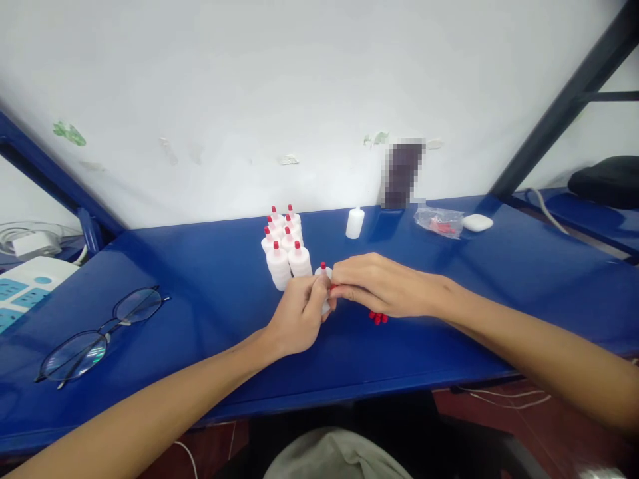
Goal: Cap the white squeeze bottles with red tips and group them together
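My left hand (301, 313) is closed around a small white squeeze bottle (326, 307), mostly hidden by the fingers. Against its top, my right hand (382, 283) pinches with thumb and fingers; a bit of red cap (333, 287) shows between them. Just behind the hands stands another white bottle (323, 270) with a red tip, partly covered. To the left, several white bottles with red caps (288, 256) stand upright in two close rows. Several loose red caps (378, 318) lie on the table under my right hand.
A white bottle without a red cap (355, 223) stands near the wall. Farther right are a clear plastic bag (439, 223) holding red pieces and a white oval case (477, 223). Eyeglasses (102, 336) and a power strip (34, 286) lie left on the blue table (200, 266).
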Motion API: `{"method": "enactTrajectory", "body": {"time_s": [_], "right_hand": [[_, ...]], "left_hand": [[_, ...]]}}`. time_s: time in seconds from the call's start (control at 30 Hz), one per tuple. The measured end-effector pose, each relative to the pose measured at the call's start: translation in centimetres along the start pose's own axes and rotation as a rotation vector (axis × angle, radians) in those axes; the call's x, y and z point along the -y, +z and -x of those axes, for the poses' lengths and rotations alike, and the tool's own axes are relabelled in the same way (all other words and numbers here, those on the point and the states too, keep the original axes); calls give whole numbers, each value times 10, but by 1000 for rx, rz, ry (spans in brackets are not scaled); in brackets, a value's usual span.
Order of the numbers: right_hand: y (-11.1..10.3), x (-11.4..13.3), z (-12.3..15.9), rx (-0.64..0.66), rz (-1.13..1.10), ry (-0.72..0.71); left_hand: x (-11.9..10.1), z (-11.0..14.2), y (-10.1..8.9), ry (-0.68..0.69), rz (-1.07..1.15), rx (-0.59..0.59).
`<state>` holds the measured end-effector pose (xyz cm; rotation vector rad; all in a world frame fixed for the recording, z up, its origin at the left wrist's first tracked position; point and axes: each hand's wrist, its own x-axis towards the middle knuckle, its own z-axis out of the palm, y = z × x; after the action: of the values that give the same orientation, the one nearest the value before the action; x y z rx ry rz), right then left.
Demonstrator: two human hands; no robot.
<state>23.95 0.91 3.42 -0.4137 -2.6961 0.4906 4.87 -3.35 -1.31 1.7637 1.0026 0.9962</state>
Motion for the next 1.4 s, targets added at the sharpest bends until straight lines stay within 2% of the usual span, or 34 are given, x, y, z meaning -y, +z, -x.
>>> {"method": "enactTrajectory", "body": {"time_s": [0.13,0.27,0.33,0.43,0.47,0.53,0.63,0.8,0.97,1.03,1.13,1.2,1.27,1.4], "right_hand": [[-3,2,-1,36,22,-26],[2,-3,2,5,29,4],[3,-10,5,-141,12,28],[1,-20,7,-485,-62,108],[0,-23,6,-563,-79,149],[0,-26,3,-610,-54,218],[5,-24,-6,-503,33,241],[16,-18,-16,-360,59,295],[0,-18,-9,-224,94,349],[-13,-19,-1,-71,46,363],[-32,-18,9,301,-129,447],[-38,-17,14,466,-174,507],[-40,-16,17,538,-161,540],[-37,-16,18,561,-142,536]], "left_hand": [[-2,-2,-3,-1,56,60],[-7,-7,-3,-100,156,135],[-7,-8,-3,-151,212,146],[-5,-8,-3,-183,264,190],[-5,-7,-3,-181,264,218],[-4,-4,-4,-159,224,282],[-6,-1,-5,-87,102,353],[-11,0,-4,63,-38,374],[-13,-1,-4,124,-105,359],[-13,-1,-3,129,-112,313],[-14,-2,-3,100,-108,219],[-15,-2,-2,71,-104,197],[-15,-3,-2,60,-99,197],[-17,-3,-2,59,-99,211]]}}
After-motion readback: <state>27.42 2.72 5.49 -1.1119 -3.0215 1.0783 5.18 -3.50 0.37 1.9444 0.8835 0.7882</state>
